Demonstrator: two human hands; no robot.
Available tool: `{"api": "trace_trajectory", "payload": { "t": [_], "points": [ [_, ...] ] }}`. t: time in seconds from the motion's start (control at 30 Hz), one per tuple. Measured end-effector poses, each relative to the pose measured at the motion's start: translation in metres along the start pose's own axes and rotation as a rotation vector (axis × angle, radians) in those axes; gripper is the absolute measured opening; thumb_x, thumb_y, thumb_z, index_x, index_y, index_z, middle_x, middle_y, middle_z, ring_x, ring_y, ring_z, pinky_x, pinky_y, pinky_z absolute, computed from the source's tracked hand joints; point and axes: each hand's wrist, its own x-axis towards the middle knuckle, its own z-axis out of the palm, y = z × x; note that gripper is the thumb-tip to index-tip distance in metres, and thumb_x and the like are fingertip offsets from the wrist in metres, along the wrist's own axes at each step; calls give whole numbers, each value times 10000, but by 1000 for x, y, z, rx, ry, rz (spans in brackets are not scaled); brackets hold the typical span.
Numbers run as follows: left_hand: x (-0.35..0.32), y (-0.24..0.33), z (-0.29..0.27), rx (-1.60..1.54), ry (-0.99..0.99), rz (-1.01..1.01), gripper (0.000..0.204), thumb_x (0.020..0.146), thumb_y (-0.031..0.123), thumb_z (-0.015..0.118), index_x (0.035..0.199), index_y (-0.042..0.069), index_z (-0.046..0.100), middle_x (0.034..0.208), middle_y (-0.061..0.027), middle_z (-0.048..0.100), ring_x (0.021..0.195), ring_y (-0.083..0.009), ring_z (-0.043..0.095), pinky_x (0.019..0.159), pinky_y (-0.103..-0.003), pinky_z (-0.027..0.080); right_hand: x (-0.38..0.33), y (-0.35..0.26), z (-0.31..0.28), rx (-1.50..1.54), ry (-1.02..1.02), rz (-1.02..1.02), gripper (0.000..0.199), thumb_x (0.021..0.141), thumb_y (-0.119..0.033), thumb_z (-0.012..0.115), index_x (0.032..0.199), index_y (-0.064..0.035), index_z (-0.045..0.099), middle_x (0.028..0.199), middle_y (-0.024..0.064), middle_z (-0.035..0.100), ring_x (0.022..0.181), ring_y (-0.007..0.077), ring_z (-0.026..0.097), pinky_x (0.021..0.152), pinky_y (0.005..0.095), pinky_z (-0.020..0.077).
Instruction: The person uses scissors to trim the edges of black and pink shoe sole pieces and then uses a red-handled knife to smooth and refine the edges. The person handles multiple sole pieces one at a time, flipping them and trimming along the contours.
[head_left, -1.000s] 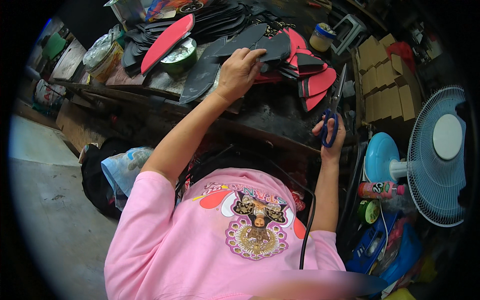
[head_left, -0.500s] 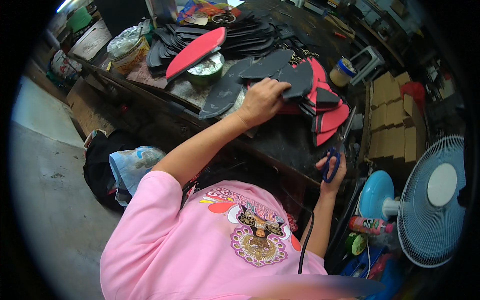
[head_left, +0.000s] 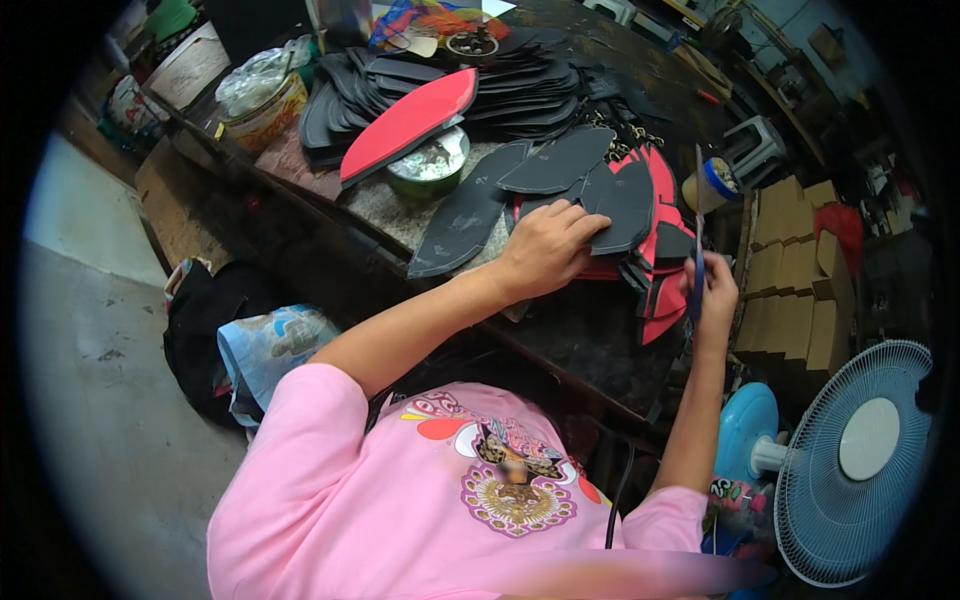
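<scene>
My left hand (head_left: 550, 250) rests at the near edge of a pile of leaf-shaped pieces, fingers curled with the tips on a black shoe-upper-like piece (head_left: 620, 205). Its thumb is hidden. Red-faced pieces (head_left: 662, 310) fan out beneath and to the right of that one. My right hand (head_left: 712, 295) is closed around the blue handles of a pair of scissors (head_left: 699, 210), blades pointing away from me beside the pile's right end. Two more black pieces (head_left: 470, 210) lie left of my left hand. A red piece (head_left: 410, 125) leans across a round tin (head_left: 432, 165).
Behind, stacks of black pieces (head_left: 520, 90) cover the table (head_left: 570, 335). A blue-lidded jar (head_left: 712, 185) stands right of the scissors. Cardboard boxes (head_left: 785, 275) and a fan (head_left: 865, 440) are at the right. A bag-topped tub (head_left: 262, 105) sits at the left edge.
My right hand has risen from low at the table's edge to beside the pile's right end, carrying the scissors, whose blades now point straight away. My left hand stays on the black piece.
</scene>
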Motion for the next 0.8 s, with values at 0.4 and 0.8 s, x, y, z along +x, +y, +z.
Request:
{"api": "trace_trajectory", "payload": {
  "t": [0.4,0.8],
  "points": [
    [4,-4,-1,-33,-38,-14,461,688,-20,632,1145,39,607,957,-139,616,914,-350,583,819,-430,487,15,-1,16,12,-35,16,113,945,-82,656,1024,-4,631,876,10,685,689,46,602,609,186,465],
    [3,-2,3,87,-48,17,473,691,53,672,1159,49,602,988,-137,598,964,-352,561,832,-438,473,-6,15,-43,-233,62,5,163,907,-141,697,969,8,676,687,-36,591,653,12,499,570,225,399]
  ]
}}
